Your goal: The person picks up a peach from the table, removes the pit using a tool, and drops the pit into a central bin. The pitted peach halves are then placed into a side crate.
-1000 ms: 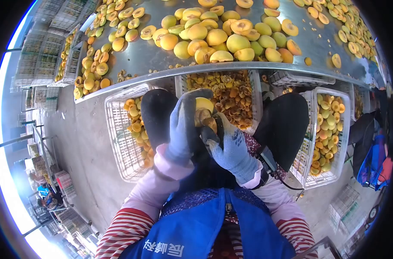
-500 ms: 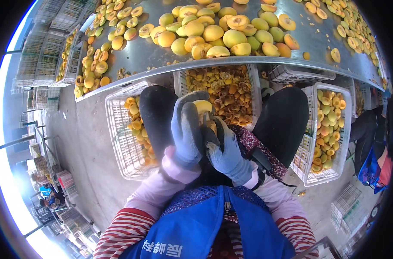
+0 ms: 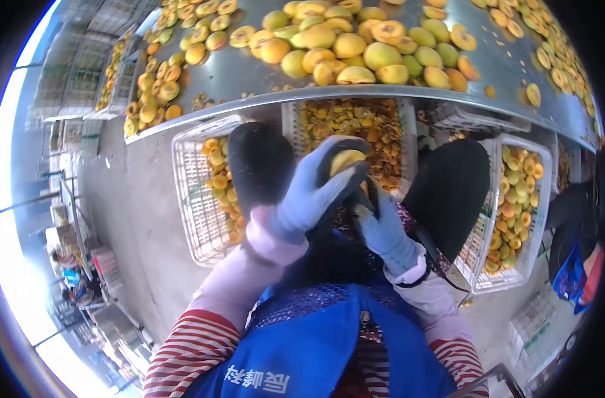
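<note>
My left hand point(image 3: 319, 182), in a blue and dark glove, is wrapped round a yellow fruit point(image 3: 347, 161) above the middle crate. Close against it on the right is my right hand point(image 3: 380, 222), gloved alike, its fingers closed; what they hold is hidden. Under both hands, the middle crate point(image 3: 408, 142) holds fruit scraps. Beyond, a heap of whole and halved yellow fruit point(image 3: 382, 56) lies on the metal table point(image 3: 229, 73).
A white crate of fruit halves point(image 3: 186, 219) stands to the left, another point(image 3: 540, 219) to the right. The table's raised edge point(image 3: 262, 101) runs across in front of my knees. Part of a person point(image 3: 571, 265) shows at the far right.
Both hands have shifted right in the view, still together, and the left hand has turned over the yellow fruit. The table and crates also appear slightly further right.
</note>
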Tool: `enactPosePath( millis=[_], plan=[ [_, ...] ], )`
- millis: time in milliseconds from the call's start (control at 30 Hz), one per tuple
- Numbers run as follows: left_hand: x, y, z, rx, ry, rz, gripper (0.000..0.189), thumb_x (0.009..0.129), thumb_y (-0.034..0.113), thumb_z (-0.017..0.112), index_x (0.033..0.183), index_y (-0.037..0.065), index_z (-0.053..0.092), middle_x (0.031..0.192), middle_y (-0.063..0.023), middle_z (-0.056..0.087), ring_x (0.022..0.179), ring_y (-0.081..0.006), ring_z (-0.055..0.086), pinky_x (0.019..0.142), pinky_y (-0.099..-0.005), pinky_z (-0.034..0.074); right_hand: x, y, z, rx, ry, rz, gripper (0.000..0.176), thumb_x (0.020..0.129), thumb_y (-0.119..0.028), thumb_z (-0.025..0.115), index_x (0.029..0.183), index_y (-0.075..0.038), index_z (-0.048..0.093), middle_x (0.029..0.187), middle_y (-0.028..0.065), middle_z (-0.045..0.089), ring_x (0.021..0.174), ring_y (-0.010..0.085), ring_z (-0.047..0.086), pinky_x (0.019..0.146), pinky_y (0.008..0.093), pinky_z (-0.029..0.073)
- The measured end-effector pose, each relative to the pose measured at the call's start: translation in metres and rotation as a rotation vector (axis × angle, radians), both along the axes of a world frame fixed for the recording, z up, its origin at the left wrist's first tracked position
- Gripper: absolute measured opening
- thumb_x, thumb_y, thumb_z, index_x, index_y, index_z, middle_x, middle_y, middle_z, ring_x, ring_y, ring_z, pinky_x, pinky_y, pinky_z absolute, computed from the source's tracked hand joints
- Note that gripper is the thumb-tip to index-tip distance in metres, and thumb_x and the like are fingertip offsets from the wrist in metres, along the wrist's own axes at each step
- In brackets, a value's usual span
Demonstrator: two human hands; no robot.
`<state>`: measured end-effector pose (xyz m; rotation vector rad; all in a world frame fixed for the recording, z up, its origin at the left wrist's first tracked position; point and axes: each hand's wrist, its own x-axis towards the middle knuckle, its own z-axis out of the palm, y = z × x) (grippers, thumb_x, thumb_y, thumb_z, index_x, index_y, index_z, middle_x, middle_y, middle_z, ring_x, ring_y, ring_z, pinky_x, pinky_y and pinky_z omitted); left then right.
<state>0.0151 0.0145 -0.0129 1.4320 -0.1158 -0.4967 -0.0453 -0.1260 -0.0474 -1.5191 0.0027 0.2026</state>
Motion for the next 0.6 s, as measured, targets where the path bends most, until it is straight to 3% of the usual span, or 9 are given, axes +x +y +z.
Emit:
enactPosePath(
  millis=[100,167,233,267,367,400,500,533,600],
  plan=[
    [0.005,0.004,-0.015,0.132,-0.061,0.021,0.02,0.089,0.013,0.06,0.104,-0.001,0.06,0.087,-0.0028,0.062,0.08,-0.0066,0.053,0.072,-0.0226,0.046,-0.011,0.01,-0.018,0.294,0.155,0.017,0.029,0.09,-0.008,0.051,0.117,0.002,0.051,0.096,0.013,0.062,0.081,0.0183,0.059,0.068,0.0296,0.047],
    [-0.003,-0.001,-0.034,0.168,-0.272,0.154,0.021,0.084,0.011,0.061,0.101,-0.002,0.061,0.086,-0.0119,0.065,0.082,-0.0173,0.063,0.075,-0.0292,0.049,-0.016,0.007,-0.028,0.48,0.312,0.065,0.027,0.094,-0.014,0.046,0.116,0.001,0.051,0.09,0.0108,0.061,0.065,0.0188,0.058,0.056,0.0292,0.047],
    [-0.007,-0.002,-0.043,0.072,-0.299,0.153,0.021,0.082,0.01,0.061,0.1,-0.002,0.062,0.089,-0.0144,0.065,0.083,-0.023,0.065,0.077,-0.031,0.049,-0.022,0.001,-0.028,0.78,0.667,0.149,0.028,0.096,-0.02,0.043,0.115,-0.001,0.05,0.082,0.01,0.059,0.052,0.0194,0.054,0.044,0.0285,0.044],
    [-0.008,-0.002,-0.046,0.065,-0.281,0.133,0.022,0.082,0.009,0.061,0.101,-0.002,0.062,0.091,-0.0145,0.065,0.083,-0.0231,0.064,0.079,-0.0313,0.049,-0.027,0.008,-0.024,0.736,0.802,-0.019,0.033,0.098,-0.035,0.039,0.108,-0.005,0.05,0.064,0.0054,0.051,0.039,0.0157,0.042,0.031,0.0262,0.033],
    [-0.005,0.005,-0.038,-0.026,-0.192,0.026,0.022,0.083,0.009,0.06,0.101,-0.001,0.062,0.091,-0.0141,0.065,0.083,-0.0212,0.064,0.079,-0.0319,0.049,-0.021,0.004,-0.017,1.119,0.857,0.249,0.037,0.097,-0.044,0.04,0.097,-0.008,0.049,0.053,0.0009,0.04,0.035,0.0112,0.035,0.03,0.0245,0.029],
    [-0.005,0.005,-0.041,-0.069,-0.197,0.007,0.024,0.084,0.012,0.059,0.102,-0.002,0.062,0.092,-0.0126,0.065,0.084,-0.0189,0.062,0.08,-0.0308,0.049,-0.017,0.004,-0.016,1.182,0.885,0.33,0.05,0.093,-0.058,0.04,0.09,-0.008,0.05,0.053,-0.0003,0.04,0.037,0.0114,0.04,0.03,0.0253,0.031],
    [-0.008,0.006,-0.041,-0.428,0.141,-0.023,0.025,0.086,0.017,0.057,0.102,-0.002,0.062,0.094,-0.0111,0.065,0.087,-0.0167,0.06,0.081,-0.029,0.047,-0.018,0.009,-0.015,1.539,0.976,0.424,0.05,0.093,-0.057,0.041,0.092,-0.008,0.05,0.053,-0.0011,0.04,0.037,0.0101,0.039,0.031,0.0248,0.032],
    [-0.01,0.005,-0.039,-0.405,0.258,0.0,0.026,0.09,0.02,0.055,0.1,-0.002,0.061,0.097,-0.0108,0.064,0.089,-0.0164,0.058,0.082,-0.0281,0.046,-0.021,0.011,-0.02,1.591,0.932,0.432,0.05,0.093,-0.056,0.041,0.094,-0.007,0.051,0.055,-0.0017,0.042,0.038,0.0091,0.039,0.032,0.0246,0.033],
    [-0.015,0.002,-0.036,-0.398,0.213,0.064,0.025,0.093,0.021,0.053,0.1,-0.001,0.061,0.095,-0.0094,0.064,0.088,-0.0152,0.058,0.082,-0.0285,0.047,-0.022,0.012,-0.023,1.621,0.959,0.419,0.05,0.094,-0.056,0.041,0.096,-0.007,0.051,0.057,-0.0018,0.043,0.039,0.0089,0.04,0.033,0.0242,0.035]
  ],
)
